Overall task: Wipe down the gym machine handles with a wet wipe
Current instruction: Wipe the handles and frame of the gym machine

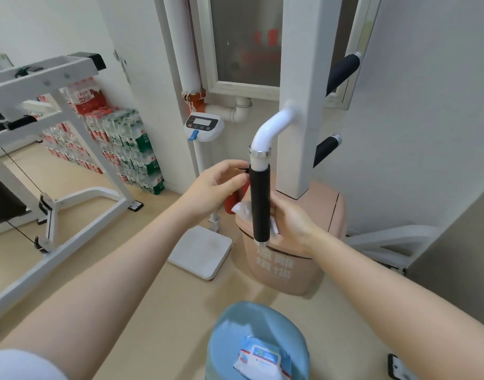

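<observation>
A vertical black foam handle [260,204] hangs from a curved white tube [271,127] on the machine's white post [301,78]. My right hand [293,223] wraps round the handle's lower half from behind with a white wet wipe [242,211] between palm and foam; the wipe's edges show on both sides of the grip. Fingers of my left hand [216,185] are curled at the top left of the handle, where thumb and forefinger pinch a small black edge of the foam. Two more black handles [342,72] [327,148] stick out of the post farther back.
A pack of wet wipes [262,360] lies on a blue water jug [258,322] near me. Behind the handle stands a pink bin [320,215]. A weighing scale's platform [199,250] and display [205,124] are to the left, then a white machine frame [57,105] and stacked bottled water [125,138].
</observation>
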A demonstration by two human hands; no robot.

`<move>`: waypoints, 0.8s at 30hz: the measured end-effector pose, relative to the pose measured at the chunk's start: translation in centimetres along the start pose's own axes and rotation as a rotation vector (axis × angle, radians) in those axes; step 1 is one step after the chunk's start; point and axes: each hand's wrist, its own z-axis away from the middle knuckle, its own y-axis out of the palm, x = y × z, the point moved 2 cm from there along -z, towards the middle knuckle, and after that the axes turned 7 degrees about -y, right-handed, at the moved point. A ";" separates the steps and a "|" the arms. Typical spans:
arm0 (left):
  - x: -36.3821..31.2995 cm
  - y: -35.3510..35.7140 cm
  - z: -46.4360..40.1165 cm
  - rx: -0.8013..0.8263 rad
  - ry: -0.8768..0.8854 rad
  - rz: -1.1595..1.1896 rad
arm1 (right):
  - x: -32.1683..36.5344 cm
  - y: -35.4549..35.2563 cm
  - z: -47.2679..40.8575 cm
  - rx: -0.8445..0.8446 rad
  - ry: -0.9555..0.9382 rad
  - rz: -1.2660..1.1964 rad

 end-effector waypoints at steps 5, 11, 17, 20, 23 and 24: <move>-0.4 0.0 -0.2 0.001 0.058 -0.002 | 0.8 0.3 1.4 -0.082 -0.085 0.080; -0.2 -0.9 -0.4 -0.078 0.140 -0.016 | 5.2 3.9 1.8 -0.130 -0.511 0.130; 0.8 -1.0 -0.2 -0.117 0.055 0.006 | -0.2 3.5 2.4 -0.178 -0.343 0.420; 1.3 -1.3 -0.4 -0.113 0.013 0.026 | 0.9 4.4 1.3 -0.360 -0.412 0.339; 1.4 -1.8 -0.8 -0.116 0.017 0.002 | -0.2 5.1 0.6 -0.399 -0.384 0.278; 1.4 -2.0 -1.0 -0.114 0.018 -0.013 | -1.5 5.0 0.8 -0.397 -0.321 0.288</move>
